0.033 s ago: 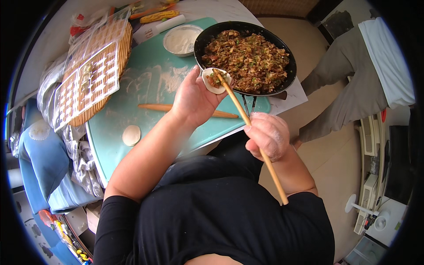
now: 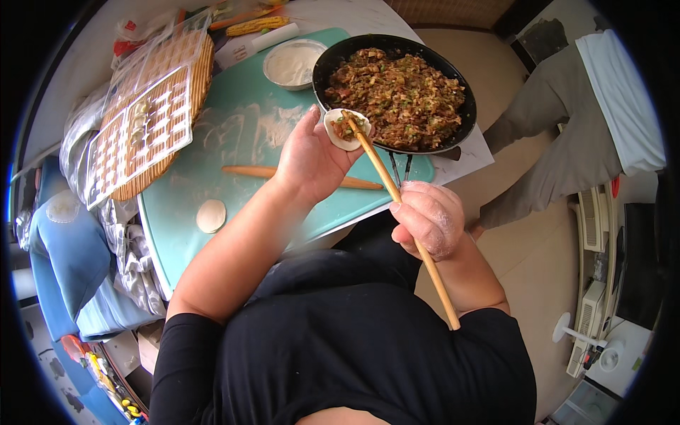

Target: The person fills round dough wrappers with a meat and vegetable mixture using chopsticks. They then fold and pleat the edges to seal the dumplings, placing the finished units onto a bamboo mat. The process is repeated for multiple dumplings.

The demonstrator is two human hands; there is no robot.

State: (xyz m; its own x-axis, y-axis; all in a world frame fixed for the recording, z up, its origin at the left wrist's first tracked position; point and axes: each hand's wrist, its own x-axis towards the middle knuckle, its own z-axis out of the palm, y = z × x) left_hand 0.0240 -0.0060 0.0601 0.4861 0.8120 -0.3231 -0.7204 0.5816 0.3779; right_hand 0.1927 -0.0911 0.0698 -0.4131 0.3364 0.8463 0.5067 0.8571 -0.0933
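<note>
Topping the round dough (image 2: 343,144), chunky filling (image 2: 340,128) meets wooden chopsticks (image 2: 382,166).

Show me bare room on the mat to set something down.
Free: the green mat between the rolling pin and the dough disc; also, though floury, between the woven tray and the left hand. Crowded: the mat's upper right, where the bowl and pan sit close together.

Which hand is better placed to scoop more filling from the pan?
The right hand, I'd judge: it grips the wooden utensil, whose tip is beside the pan. The left hand is occupied, supporting the wrapper.
</note>
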